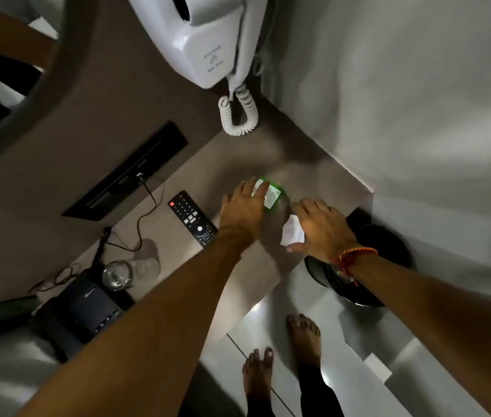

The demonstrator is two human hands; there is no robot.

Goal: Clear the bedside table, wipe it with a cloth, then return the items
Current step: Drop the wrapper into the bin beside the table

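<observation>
The brown bedside table (pixel 322 173) runs along the wall below me. My left hand (pixel 242 207) grips a clear bottle with a green and white label (pixel 272 194) standing near the table's right end. My right hand (pixel 322 225) presses flat on a white cloth (pixel 292 234) at the table's front right edge, just beside the bottle. A black remote control (pixel 191 218) lies left of my left hand. Further left stand an upturned glass (pixel 117 275) and a black desk phone (pixel 93 308).
A white wall-mounted hair dryer (pixel 205 40) with a coiled cord (pixel 238 114) hangs above the table's back corner. A black socket panel (pixel 127 173) with a plugged cable sits in the wall. A black bin (pixel 358 266) stands on the tiled floor by my bare feet (pixel 280 356).
</observation>
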